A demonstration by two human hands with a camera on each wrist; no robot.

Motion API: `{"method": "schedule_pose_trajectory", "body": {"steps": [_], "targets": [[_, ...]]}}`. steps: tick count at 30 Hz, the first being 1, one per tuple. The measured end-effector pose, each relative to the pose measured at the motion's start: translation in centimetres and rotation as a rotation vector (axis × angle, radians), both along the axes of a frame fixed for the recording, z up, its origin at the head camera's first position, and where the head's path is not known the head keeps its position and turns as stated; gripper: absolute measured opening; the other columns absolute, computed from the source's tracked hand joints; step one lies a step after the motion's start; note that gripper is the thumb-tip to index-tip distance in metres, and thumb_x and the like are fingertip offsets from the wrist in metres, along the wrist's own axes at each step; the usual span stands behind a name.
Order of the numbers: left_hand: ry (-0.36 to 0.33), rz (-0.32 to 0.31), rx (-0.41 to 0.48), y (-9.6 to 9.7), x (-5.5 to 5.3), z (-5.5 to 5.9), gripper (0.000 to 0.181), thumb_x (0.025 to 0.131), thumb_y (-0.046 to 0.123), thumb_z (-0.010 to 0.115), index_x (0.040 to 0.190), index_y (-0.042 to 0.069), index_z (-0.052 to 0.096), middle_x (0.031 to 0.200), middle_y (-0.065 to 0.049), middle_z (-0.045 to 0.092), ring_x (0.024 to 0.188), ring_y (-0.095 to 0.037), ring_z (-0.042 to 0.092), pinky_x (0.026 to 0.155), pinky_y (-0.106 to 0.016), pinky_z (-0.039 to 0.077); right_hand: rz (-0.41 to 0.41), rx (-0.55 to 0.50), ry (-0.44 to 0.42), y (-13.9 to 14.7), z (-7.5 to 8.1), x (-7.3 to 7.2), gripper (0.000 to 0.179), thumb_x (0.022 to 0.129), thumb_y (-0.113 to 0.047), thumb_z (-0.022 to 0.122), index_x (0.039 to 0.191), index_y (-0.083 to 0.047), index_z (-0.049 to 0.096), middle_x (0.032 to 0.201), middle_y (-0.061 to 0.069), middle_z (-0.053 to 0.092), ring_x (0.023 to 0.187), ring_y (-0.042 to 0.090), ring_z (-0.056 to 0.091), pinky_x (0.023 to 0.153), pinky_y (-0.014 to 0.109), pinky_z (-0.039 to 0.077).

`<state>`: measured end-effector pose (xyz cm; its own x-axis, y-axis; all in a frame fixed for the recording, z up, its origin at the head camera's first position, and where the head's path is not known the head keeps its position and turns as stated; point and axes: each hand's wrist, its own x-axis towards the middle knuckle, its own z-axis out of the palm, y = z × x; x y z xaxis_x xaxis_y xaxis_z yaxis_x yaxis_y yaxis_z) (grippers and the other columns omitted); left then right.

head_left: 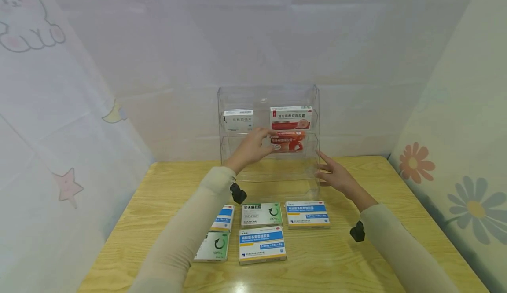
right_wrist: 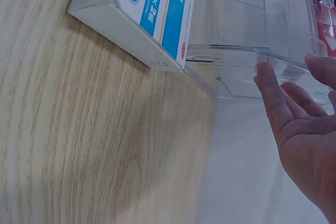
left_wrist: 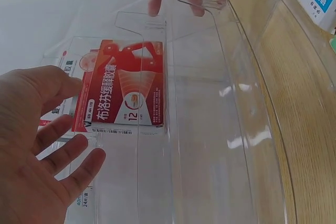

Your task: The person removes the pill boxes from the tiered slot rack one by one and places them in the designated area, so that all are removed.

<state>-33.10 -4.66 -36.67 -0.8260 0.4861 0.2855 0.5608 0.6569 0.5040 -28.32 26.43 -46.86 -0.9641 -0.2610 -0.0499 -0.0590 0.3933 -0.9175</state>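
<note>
A clear tiered rack (head_left: 245, 170) stands upright at the back of the table. In its middle tier, on the right, sits a red medicine box (head_left: 288, 142) (left_wrist: 128, 82). My left hand (head_left: 253, 147) (left_wrist: 39, 135) is beside that box, thumb tip near its edge and fingers spread with nothing between them. Above, the upper tier holds a white-and-red box (head_left: 291, 118) on the right and a white box (head_left: 238, 120) on the left. My right hand (head_left: 336, 176) (right_wrist: 299, 114) rests extended fingertips against the rack's right side.
In front of the rack lie blue-and-white boxes (head_left: 308, 214) and green-and-white boxes (head_left: 261, 214), several in all, on the wooden table (head_left: 317, 262). My left sleeve (head_left: 186, 231) covers part of the leftmost ones. A patterned cloth (head_left: 178, 55) hangs behind.
</note>
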Motion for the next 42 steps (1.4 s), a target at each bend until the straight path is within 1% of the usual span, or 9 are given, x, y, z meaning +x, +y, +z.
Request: {"method": "schedule_pose_trajectory", "body": {"steps": [4, 7, 8, 16, 20, 25, 28, 35, 42], "targets": [[-0.015, 0.012, 0.006, 0.2, -0.4, 0.0, 0.046, 0.096, 0.020, 0.070, 0.140, 0.017, 0.059, 0.141, -0.009, 0.054, 0.128, -0.029, 0.053, 0.104, -0.048, 0.049, 0.002, -0.003, 0.001, 0.0, 0.4, 0.2, 0.081, 0.104, -0.009, 0.056, 0.164, -0.030, 0.006, 0.158, 0.031, 0.032, 0.132, 0.049, 0.050, 0.093, 0.052, 0.055], [-0.029, 0.021, 0.009, 0.3, -0.7, 0.1, 0.047, 0.095, 0.021, 0.071, 0.140, 0.018, 0.058, 0.142, -0.008, 0.053, 0.128, -0.028, 0.053, 0.103, -0.048, 0.050, -0.010, -0.004, -0.002, 0.0, 0.2, 0.0, 0.080, 0.104, -0.010, 0.057, 0.164, -0.032, 0.008, 0.157, 0.029, 0.034, 0.132, 0.047, 0.051, 0.093, 0.052, 0.056], [-0.031, 0.023, 0.007, 0.4, -0.8, 0.1, 0.048, 0.095, 0.021, 0.071, 0.141, 0.018, 0.058, 0.143, -0.008, 0.053, 0.128, -0.028, 0.053, 0.103, -0.047, 0.050, -0.010, -0.004, 0.004, 0.2, -0.2, -0.3, 0.080, 0.104, -0.010, 0.057, 0.164, -0.033, 0.008, 0.157, 0.028, 0.035, 0.132, 0.047, 0.051, 0.093, 0.051, 0.056], [-0.059, 0.024, 0.021, 0.6, -1.8, -0.2, 0.048, 0.095, 0.022, 0.071, 0.140, 0.018, 0.057, 0.145, -0.007, 0.052, 0.126, -0.028, 0.054, 0.102, -0.045, 0.050, -0.022, -0.003, -0.023, 0.3, -0.6, -0.3, 0.080, 0.105, -0.012, 0.057, 0.162, -0.040, 0.009, 0.159, 0.026, 0.033, 0.132, 0.045, 0.052, 0.092, 0.050, 0.056], [-0.069, 0.025, 0.031, 0.8, -2.2, -0.2, 0.048, 0.095, 0.021, 0.070, 0.141, 0.017, 0.057, 0.143, -0.008, 0.053, 0.125, -0.028, 0.054, 0.101, -0.044, 0.050, -0.019, -0.012, -0.021, 0.3, -0.6, -0.3, 0.080, 0.105, -0.013, 0.056, 0.163, -0.038, 0.007, 0.160, 0.027, 0.031, 0.132, 0.046, 0.051, 0.093, 0.053, 0.056], [-0.069, 0.032, 0.033, 0.9, -2.4, 0.0, 0.046, 0.096, 0.020, 0.070, 0.140, 0.015, 0.058, 0.140, -0.008, 0.055, 0.123, -0.029, 0.056, 0.100, -0.043, 0.050, -0.009, -0.015, -0.011, 0.2, -0.6, -0.4, 0.080, 0.105, -0.012, 0.056, 0.163, -0.035, 0.007, 0.159, 0.027, 0.031, 0.131, 0.046, 0.052, 0.092, 0.051, 0.056], [-0.068, 0.037, 0.024, 1.0, -2.5, 0.0, 0.045, 0.096, 0.019, 0.070, 0.139, 0.015, 0.058, 0.138, -0.007, 0.056, 0.123, -0.028, 0.056, 0.101, -0.043, 0.050, -0.016, -0.003, -0.012, 0.1, -0.7, -0.4, 0.080, 0.104, -0.012, 0.057, 0.163, -0.038, 0.009, 0.159, 0.026, 0.033, 0.131, 0.045, 0.053, 0.092, 0.050, 0.056], [-0.052, 0.052, 0.007, 1.2, -2.5, -0.2, 0.043, 0.095, 0.016, 0.070, 0.137, 0.015, 0.061, 0.135, -0.006, 0.059, 0.119, -0.025, 0.055, 0.098, -0.041, 0.051, -0.014, -0.012, -0.009, -0.1, -0.7, -0.2, 0.079, 0.104, -0.013, 0.058, 0.162, -0.041, 0.011, 0.159, 0.026, 0.032, 0.133, 0.046, 0.051, 0.098, 0.058, 0.051], [-0.062, 0.058, -0.008, 1.3, -2.4, -0.3, 0.040, 0.095, 0.012, 0.070, 0.134, 0.017, 0.064, 0.136, -0.007, 0.056, 0.118, -0.025, 0.055, 0.098, -0.040, 0.051, -0.010, -0.022, -0.006, -0.3, -0.6, -0.1, 0.080, 0.104, -0.012, 0.057, 0.162, -0.041, 0.010, 0.160, 0.026, 0.032, 0.133, 0.045, 0.051, 0.098, 0.058, 0.050]]}}
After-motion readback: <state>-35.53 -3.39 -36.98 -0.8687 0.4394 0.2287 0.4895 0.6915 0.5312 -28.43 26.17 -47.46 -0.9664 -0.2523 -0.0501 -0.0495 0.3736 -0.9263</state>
